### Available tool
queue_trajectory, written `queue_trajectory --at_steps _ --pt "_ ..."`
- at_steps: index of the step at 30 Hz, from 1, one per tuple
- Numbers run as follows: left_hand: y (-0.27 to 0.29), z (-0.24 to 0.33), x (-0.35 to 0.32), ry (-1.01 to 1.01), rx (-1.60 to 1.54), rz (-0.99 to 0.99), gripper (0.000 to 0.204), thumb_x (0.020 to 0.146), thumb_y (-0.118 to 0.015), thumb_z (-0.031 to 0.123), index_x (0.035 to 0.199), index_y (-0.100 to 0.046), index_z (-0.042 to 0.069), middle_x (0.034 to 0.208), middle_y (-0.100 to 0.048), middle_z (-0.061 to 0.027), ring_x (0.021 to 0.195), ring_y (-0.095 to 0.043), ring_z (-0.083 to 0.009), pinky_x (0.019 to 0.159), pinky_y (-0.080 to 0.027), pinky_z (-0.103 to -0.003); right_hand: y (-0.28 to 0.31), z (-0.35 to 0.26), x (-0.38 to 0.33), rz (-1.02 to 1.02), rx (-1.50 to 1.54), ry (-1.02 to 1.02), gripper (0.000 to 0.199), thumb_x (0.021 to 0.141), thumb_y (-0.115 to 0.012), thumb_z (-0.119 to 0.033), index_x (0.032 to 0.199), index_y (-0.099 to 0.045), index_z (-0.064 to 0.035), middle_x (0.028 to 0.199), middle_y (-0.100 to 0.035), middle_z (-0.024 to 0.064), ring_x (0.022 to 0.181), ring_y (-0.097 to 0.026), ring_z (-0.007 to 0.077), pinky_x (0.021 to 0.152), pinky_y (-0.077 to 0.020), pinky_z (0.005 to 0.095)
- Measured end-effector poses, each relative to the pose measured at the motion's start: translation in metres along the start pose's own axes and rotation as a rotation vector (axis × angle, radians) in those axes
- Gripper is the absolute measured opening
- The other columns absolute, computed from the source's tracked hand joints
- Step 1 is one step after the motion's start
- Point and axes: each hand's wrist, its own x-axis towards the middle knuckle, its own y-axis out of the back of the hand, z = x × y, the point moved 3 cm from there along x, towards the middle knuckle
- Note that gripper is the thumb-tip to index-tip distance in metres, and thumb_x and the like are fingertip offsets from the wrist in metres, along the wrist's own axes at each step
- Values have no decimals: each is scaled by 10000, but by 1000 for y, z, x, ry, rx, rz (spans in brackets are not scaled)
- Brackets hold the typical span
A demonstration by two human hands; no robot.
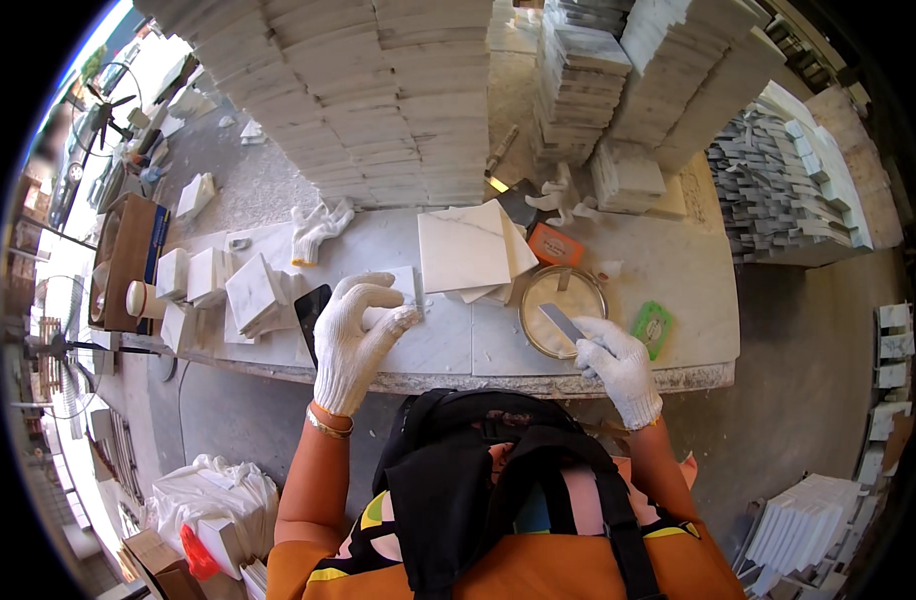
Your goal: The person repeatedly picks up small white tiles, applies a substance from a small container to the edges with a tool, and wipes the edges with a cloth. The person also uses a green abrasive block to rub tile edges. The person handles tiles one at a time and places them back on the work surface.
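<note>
My left hand, in a white knit glove, rests its fingers on a small white marble tile lying flat on the stone bench. My right hand, also gloved, grips a thin grey flat blade whose tip reaches over a round shallow tin of pale paste. A black phone lies just left of my left hand. A larger white marble tile sits on several smaller tiles behind the two hands.
Tall stacks of white marble tiles fill the bench's back. Small tile stacks stand at left near a cardboard box. An orange box, a green pad and spare gloves lie about. More tiles sit on the floor.
</note>
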Motion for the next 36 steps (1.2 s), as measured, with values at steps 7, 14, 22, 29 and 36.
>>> queue_trajectory --at_steps 7,14,22,29,36 --pt "-47 24 62 -350 542 -174 890 625 -886 494 1376 -569 138 1416 -543 -200 1351 -475 -412 1104 -404 -492 16 37 22 246 -693 242 191 943 -655 -183 1094 -719 -85 781 -697 124 671 -677 223 646 -535 322" --pt "-74 37 92 -403 627 -323 826 611 -870 441 1333 -583 157 1353 -577 -139 1280 -530 -381 1057 -429 -505 -1 61 25 278 -850 151 226 922 -558 -307 1041 -720 -203 816 -696 174 784 -679 389 679 -527 508" --pt "-70 45 100 -401 421 -354 660 608 -831 395 1199 -632 178 1199 -644 -102 1097 -617 -359 934 -486 -499 13 30 4 453 -747 -43 412 957 -590 -437 1186 -703 -113 1022 -727 174 945 -698 361 823 -546 414" --pt "-82 54 95 -622 355 -338 638 561 -836 377 1135 -641 180 1070 -619 -90 1015 -622 -324 824 -487 -476 55 50 9 744 -952 -157 604 928 -613 -492 1406 -549 -127 1351 -602 181 1179 -616 373 960 -500 465" --pt "-92 38 94 -634 329 -370 739 540 -861 385 1213 -627 192 1206 -575 -115 1156 -566 -370 977 -442 -526 81 100 46 805 -1134 -232 662 850 -700 -465 1409 -533 -152 1400 -542 179 1171 -605 396 934 -518 498"
